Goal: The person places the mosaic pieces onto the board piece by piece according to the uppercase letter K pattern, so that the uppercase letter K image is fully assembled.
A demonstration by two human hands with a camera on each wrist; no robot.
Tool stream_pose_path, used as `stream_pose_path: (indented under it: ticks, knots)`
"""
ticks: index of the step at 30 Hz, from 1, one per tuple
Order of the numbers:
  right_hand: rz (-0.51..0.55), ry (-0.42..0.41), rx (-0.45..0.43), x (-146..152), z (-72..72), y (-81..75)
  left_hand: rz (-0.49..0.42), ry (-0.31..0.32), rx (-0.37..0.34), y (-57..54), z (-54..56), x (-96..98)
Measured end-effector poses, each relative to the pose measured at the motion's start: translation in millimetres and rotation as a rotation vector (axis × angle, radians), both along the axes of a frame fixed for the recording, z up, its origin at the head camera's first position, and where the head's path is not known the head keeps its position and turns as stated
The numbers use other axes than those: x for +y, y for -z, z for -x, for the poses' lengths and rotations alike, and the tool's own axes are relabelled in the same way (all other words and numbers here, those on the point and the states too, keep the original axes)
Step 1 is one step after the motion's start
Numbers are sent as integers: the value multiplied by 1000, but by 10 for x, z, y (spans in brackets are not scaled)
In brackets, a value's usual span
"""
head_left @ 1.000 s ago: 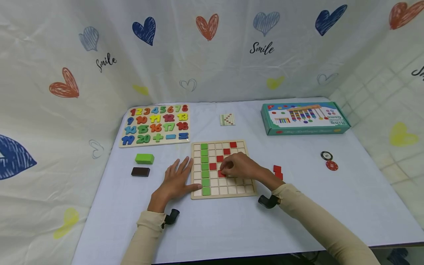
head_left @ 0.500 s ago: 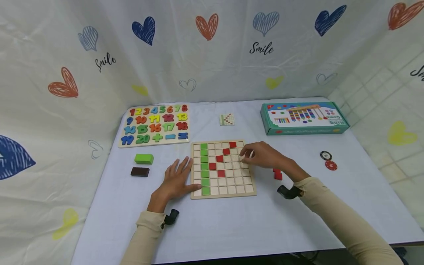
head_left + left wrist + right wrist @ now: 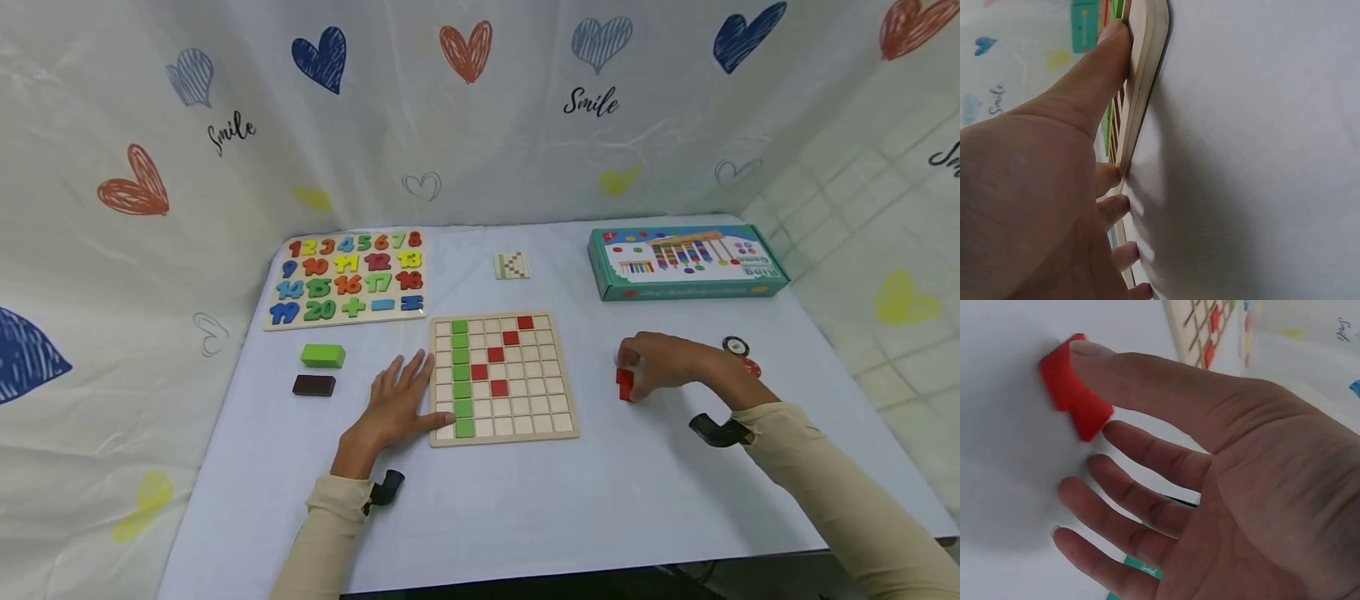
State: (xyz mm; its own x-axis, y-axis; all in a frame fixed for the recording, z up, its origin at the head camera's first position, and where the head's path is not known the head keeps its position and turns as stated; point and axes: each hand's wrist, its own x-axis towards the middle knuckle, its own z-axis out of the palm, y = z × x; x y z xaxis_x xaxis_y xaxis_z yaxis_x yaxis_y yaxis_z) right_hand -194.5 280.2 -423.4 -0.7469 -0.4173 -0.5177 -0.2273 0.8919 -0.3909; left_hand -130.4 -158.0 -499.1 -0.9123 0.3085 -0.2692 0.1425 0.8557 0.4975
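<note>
A wooden grid board [image 3: 502,442] lies mid-table, with a column of green tiles [image 3: 462,372] and several red tiles [image 3: 496,355] in its cells. My left hand [image 3: 392,406] lies spread at its left side, thumb over the lower left corner; in the left wrist view the fingertips rest along the board's edge. Right of the board, my right hand [image 3: 663,364] is over a small group of loose red tiles [image 3: 624,385]. In the right wrist view, the thumb overlaps the tiles [image 3: 1065,378] and the index fingertip is right at their edge, fingers loosely bent.
Behind stand a number puzzle board [image 3: 345,319], a small pattern card [image 3: 512,266] and a green toy box [image 3: 690,293]. A green block [image 3: 323,356] and a dark brown block [image 3: 313,385] lie left. A black-and-white disc [image 3: 736,347] and a partly covered red disc [image 3: 752,367] lie right.
My right hand has left a red tile in the grid board and moved right, off the board, to the loose red tiles. The left hand has stayed at the board's left side.
</note>
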Motion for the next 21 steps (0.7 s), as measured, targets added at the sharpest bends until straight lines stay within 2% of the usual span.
stream_pose_path:
  ticks: [4, 8, 13, 21]
  knots:
    - [0, 17, -2, 55, 0, 101, -1, -4, -12, -31, 1, -1]
    - [-7, -4, 5, 49, 16, 169, 13, -1, -21, -53, -2, 2]
    - [-21, -30, 5, 38, 52, 162, 19, 4, -17, -39, 7, 15]
    - [38, -19, -13, 105, 92, 100, -3, 4, -13, -32, 8, 23]
